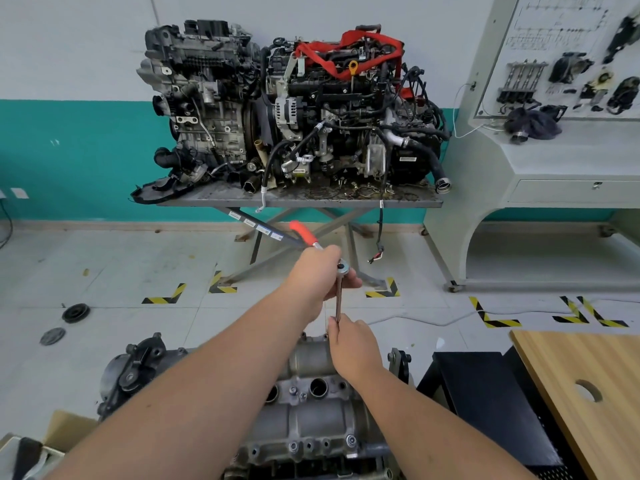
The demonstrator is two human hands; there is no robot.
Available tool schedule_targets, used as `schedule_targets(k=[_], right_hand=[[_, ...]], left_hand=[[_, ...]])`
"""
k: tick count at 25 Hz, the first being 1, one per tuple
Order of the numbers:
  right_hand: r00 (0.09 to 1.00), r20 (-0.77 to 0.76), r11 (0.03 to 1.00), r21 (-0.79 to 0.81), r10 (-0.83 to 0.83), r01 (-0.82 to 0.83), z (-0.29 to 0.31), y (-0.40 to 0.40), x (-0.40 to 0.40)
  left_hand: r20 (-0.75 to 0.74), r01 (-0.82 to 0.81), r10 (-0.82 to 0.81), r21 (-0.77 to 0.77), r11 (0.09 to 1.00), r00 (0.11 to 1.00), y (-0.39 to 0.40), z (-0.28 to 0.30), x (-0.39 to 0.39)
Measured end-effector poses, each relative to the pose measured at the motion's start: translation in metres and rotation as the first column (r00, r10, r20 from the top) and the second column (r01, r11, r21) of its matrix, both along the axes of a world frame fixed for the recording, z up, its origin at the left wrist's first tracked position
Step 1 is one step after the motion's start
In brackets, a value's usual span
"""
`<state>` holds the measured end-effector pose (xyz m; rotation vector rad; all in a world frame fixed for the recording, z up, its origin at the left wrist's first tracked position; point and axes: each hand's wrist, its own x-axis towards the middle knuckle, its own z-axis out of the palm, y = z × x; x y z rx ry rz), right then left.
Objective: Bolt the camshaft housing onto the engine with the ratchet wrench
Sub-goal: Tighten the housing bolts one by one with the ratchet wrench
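The grey camshaft housing (pixel 308 407) lies on top of the engine (pixel 138 372) at the bottom middle, with bolts along its edges. My left hand (pixel 320 271) grips the ratchet wrench at its head (pixel 343 268); the red handle (pixel 303 232) sticks out up and to the left. A long extension bar (pixel 338 299) runs straight down from the head. My right hand (pixel 353 348) pinches the lower part of that bar just above the far end of the housing. The bar's tip and the bolt under it are hidden by my right hand.
Two large engines (pixel 294 109) stand on a metal lift table (pixel 298 200) ahead. A grey training board stand (pixel 554 143) is at the right. A wooden tabletop (pixel 588 393) and a black box (pixel 485 403) are at the lower right. Pulleys (pixel 75 312) lie on the floor at left.
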<state>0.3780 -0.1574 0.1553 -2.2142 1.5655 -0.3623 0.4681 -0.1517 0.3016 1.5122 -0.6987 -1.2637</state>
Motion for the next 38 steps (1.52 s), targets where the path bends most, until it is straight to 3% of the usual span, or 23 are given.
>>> schedule_targets(k=[1,2,3,5,7,8,10,11,15,17,19,20,21,22,23,24,26,28,30,32,35,37,38], right_hand=[[1.0,0.002,1.0,0.0,0.005,-0.005,0.0,0.0,0.0],[1.0,0.011,1.0,-0.003,0.008,-0.008,-0.001,0.001,-0.001],[1.0,0.018,1.0,-0.01,0.012,-0.012,-0.001,0.001,-0.002],[0.999,0.025,0.999,-0.026,0.02,-0.019,-0.001,0.0,-0.002],[0.999,0.019,0.999,-0.02,0.026,-0.026,-0.001,0.0,-0.002],[0.999,0.031,1.0,-0.015,0.027,-0.026,-0.001,0.001,-0.002],[0.999,0.038,1.0,0.013,0.019,-0.02,0.001,0.001,-0.003],[0.999,0.046,0.999,0.027,0.02,-0.021,0.002,0.001,-0.003],[0.99,0.13,0.995,0.092,-0.05,0.038,0.007,0.003,-0.002],[0.969,0.224,0.984,0.166,-0.107,0.07,0.004,0.003,0.001],[0.963,0.247,0.972,0.231,-0.111,0.053,0.002,0.003,0.002],[0.954,0.277,0.97,0.24,-0.114,0.047,0.002,0.003,0.002],[0.957,0.27,0.972,0.231,-0.11,0.046,0.001,0.001,0.0],[0.974,0.211,0.976,0.213,-0.085,0.039,0.001,-0.002,0.0],[0.988,0.139,0.975,0.221,-0.064,0.032,0.001,-0.003,-0.001],[0.996,0.072,0.971,0.236,-0.052,0.033,0.002,-0.003,-0.001],[0.993,0.079,0.967,0.245,-0.085,0.063,0.001,-0.005,0.0],[0.988,0.121,0.969,0.238,-0.093,0.062,0.001,-0.005,0.0],[0.99,0.124,0.982,0.185,-0.065,0.042,0.001,-0.004,-0.002],[0.996,0.085,0.989,0.145,-0.021,0.009,0.001,-0.004,-0.004],[0.999,0.039,0.993,0.115,0.008,-0.013,0.001,-0.003,-0.003],[0.999,0.034,0.994,0.104,0.022,-0.025,0.001,-0.003,-0.004],[0.999,0.034,0.995,0.1,0.025,-0.029,0.002,-0.002,-0.004]], left_hand=[[0.161,0.097,-0.104,0.048,0.994,0.982,-0.002,0.008,0.0],[0.356,0.196,-0.218,0.098,0.976,0.909,-0.004,0.015,0.0],[0.556,0.278,-0.315,0.152,0.948,0.769,-0.007,0.021,0.0],[0.864,0.353,-0.387,0.269,0.896,0.323,-0.009,0.031,-0.004],[0.947,0.393,-0.301,0.32,0.862,-0.112,-0.005,0.035,-0.01],[0.936,0.434,-0.24,0.333,0.837,-0.256,-0.001,0.031,-0.012],[0.904,0.535,-0.068,0.309,0.787,-0.422,0.005,0.017,-0.012],[0.899,0.587,0.052,0.24,0.773,-0.436,0.008,0.01,-0.009],[0.82,0.64,0.534,-0.3,0.708,-0.206,0.015,-0.017,0.008],[0.802,0.572,0.587,-0.432,0.698,-0.112,0.019,-0.032,0.004],[0.853,0.507,0.521,-0.461,0.729,0.026,0.023,-0.042,-0.004],[0.876,0.467,0.447,-0.476,0.746,0.178,0.025,-0.045,-0.008],[0.846,0.417,0.346,-0.508,0.754,0.406,0.026,-0.046,-0.012],[0.72,0.339,0.239,-0.558,0.758,0.651,0.026,-0.046,-0.017],[0.529,0.221,0.171,-0.597,0.771,0.831,0.026,-0.045,-0.024],[0.33,0.064,0.172,-0.598,0.799,0.928,0.026,-0.042,-0.031],[-0.021,-0.217,0.233,-0.458,0.862,0.972,0.02,-0.036,-0.039],[-0.294,-0.317,0.24,-0.25,0.915,0.925,0.014,-0.028,-0.036],[-0.34,-0.298,0.24,-0.13,0.946,0.909,0.009,-0.021,-0.025],[-0.228,-0.216,0.196,-0.067,0.974,0.954,0.006,-0.011,-0.015],[0.118,0.011,-0.012,0.011,1.0,0.993,0.006,0.009,-0.006],[0.414,0.159,-0.171,0.064,0.985,0.894,0.003,0.021,-0.003],[0.582,0.224,-0.233,0.089,0.97,0.779,0.0,0.026,-0.003]])
